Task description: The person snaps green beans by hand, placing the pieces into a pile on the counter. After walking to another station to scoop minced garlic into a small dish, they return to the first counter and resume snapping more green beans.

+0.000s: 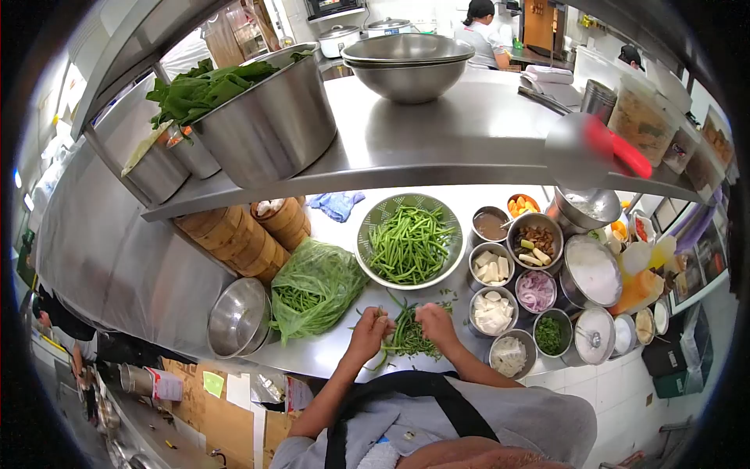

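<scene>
My left hand (373,328) is closed in a pinch, with a thin green bean showing at its fingers. Close by on the right, my right hand (435,322) has its fingers curled together; what they hold is too small to make out. Between and below the hands lies a loose pile of green beans and cut bits (408,334) on the steel table. Just beyond stands a colander (365,250) heaped with green beans (410,244). A green plastic bag (316,285) holding more beans sits left of my left hand.
Steel bowls (238,316) stand at the left, near bamboo steamers (233,241). Several containers crowd the right, including chopped herbs (552,332) and sliced onion (536,291). Overhead, a steel shelf (437,160) carries a deep pot (269,129) and bowls (410,78). A person (482,39) is in the background.
</scene>
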Action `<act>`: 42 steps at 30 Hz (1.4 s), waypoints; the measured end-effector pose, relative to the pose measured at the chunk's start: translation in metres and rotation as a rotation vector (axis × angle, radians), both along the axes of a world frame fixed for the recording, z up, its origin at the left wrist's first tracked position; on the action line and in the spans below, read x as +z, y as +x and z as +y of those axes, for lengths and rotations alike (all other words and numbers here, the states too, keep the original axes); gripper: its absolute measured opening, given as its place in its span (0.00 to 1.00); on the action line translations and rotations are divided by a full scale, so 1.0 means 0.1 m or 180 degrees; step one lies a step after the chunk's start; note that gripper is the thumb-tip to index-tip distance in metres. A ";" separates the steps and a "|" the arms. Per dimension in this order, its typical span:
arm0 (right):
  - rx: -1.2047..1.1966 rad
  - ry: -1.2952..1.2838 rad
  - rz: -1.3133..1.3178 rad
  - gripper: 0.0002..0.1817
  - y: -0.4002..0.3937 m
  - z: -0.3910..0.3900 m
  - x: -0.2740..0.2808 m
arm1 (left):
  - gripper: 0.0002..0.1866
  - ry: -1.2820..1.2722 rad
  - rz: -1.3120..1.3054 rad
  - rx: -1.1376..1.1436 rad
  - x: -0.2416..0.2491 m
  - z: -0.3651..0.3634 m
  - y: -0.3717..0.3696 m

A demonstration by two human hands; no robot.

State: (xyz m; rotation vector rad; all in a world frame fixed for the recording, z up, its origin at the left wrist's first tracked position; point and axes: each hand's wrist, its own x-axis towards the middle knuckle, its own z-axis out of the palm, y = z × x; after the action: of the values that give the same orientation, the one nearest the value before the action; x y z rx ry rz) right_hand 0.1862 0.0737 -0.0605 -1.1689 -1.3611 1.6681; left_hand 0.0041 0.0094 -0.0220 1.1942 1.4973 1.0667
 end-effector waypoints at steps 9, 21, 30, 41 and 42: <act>0.1242 -0.1040 0.0368 0.12 -0.13 -0.14 0.17 | 0.06 0.0616 -0.0431 0.0563 0.10 -0.08 0.10; -0.0127 -0.0786 0.0310 0.10 -0.17 -0.06 0.58 | 0.07 0.2005 0.0254 0.0389 0.18 -0.04 0.25; 0.0052 -0.1477 0.1953 0.12 0.29 0.16 0.22 | 0.08 0.0494 0.1631 -0.0166 -0.11 0.03 -0.21; 0.0883 0.1168 -0.0976 0.13 -0.11 -0.07 0.18 | 0.09 0.0686 0.2021 -0.0879 -0.07 -0.02 -0.07; 0.0923 0.1194 -0.1072 0.12 -0.09 -0.04 0.18 | 0.10 0.0705 0.2027 -0.0834 -0.06 -0.03 -0.07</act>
State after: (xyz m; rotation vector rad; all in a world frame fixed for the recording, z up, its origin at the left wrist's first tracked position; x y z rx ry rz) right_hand 0.1768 0.0699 -0.0423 -1.0981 -2.0356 1.3513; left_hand -0.0032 0.0060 -0.0279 1.9566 1.6455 0.7139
